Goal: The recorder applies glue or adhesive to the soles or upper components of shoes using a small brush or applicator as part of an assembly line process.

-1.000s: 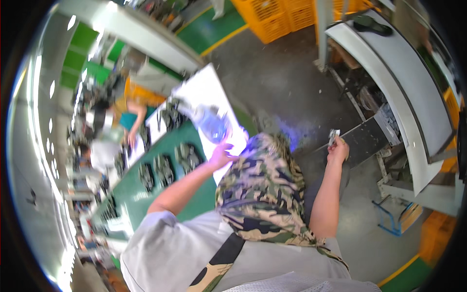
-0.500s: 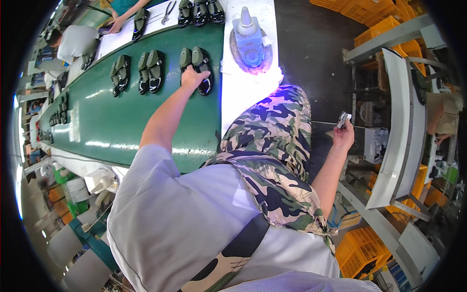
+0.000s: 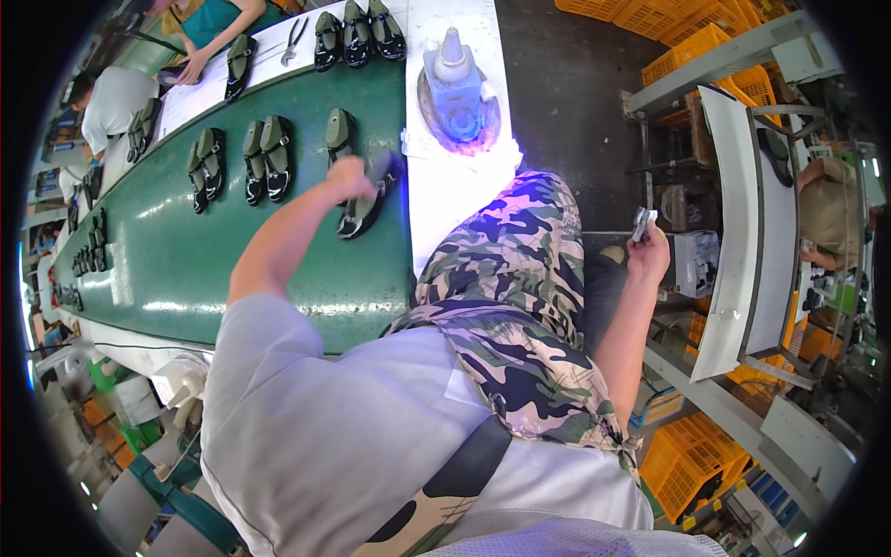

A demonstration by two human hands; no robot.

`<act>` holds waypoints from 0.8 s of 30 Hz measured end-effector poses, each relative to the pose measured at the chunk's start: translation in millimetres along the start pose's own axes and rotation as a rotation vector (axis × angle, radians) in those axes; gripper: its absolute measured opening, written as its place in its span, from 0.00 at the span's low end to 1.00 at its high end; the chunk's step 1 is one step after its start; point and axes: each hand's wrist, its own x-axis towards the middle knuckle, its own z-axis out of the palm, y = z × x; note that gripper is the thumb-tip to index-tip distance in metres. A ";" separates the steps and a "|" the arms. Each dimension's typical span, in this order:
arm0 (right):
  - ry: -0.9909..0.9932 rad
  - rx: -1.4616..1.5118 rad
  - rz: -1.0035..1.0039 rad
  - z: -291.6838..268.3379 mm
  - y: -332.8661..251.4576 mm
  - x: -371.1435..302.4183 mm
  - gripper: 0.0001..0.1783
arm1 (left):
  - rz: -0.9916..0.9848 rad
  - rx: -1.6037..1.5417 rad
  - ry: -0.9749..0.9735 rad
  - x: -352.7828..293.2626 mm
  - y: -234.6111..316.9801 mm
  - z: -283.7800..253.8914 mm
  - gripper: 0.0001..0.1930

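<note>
My left hand (image 3: 349, 180) is closed on a glossy black strap shoe (image 3: 355, 221) with a grey-green shoe last inside. The shoe is tilted and its upper part is blurred by motion. Just beyond it, a matching shoe (image 3: 341, 136) stays on the green belt (image 3: 176, 269). Off to the right, beside my thigh, the fingers of my right hand (image 3: 651, 257) are closed around a small silver metal object (image 3: 642, 224). Its exact kind is too small to tell.
More shoe pairs (image 3: 267, 160) stand along the belt. On the white ledge are a whitish nozzle bottle (image 3: 453, 70) in a glowing dish, shoes (image 3: 356, 35) and pliers (image 3: 294, 42). A co-worker's hand (image 3: 193, 67) touches a shoe opposite. Orange crates (image 3: 691, 464) and a rack (image 3: 729, 241) stand right.
My left hand has pulled one shoe of the nearest pair toward me and tilted it, leaving the other in place. My right hand still holds the metal object. The whole view has shifted slightly.
</note>
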 end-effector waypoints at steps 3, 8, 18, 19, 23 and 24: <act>-0.006 0.009 0.005 10.8 0.3 0.4 0.06 | 0.459 0.341 -0.208 -88.6 -2.2 26.2 0.15; -0.033 0.053 0.042 21.5 8.5 4.3 0.06 | 0.581 0.468 -0.209 -196.5 -48.6 80.9 0.36; -0.043 -0.050 0.011 79.2 23.9 -1.0 0.10 | -0.456 -0.164 -0.365 -145.4 -59.2 125.1 0.51; -0.034 -0.046 0.010 82.5 22.1 -5.9 0.10 | -0.450 -0.156 -0.366 -142.9 -68.2 123.6 0.51; -0.020 -0.064 -0.049 81.9 15.8 -11.8 0.10 | -0.488 -0.751 -0.495 -127.9 -74.0 98.7 0.35; -0.026 -0.083 -0.063 77.3 15.7 -11.5 0.10 | -0.478 -1.100 -0.504 -125.6 -69.0 89.5 0.31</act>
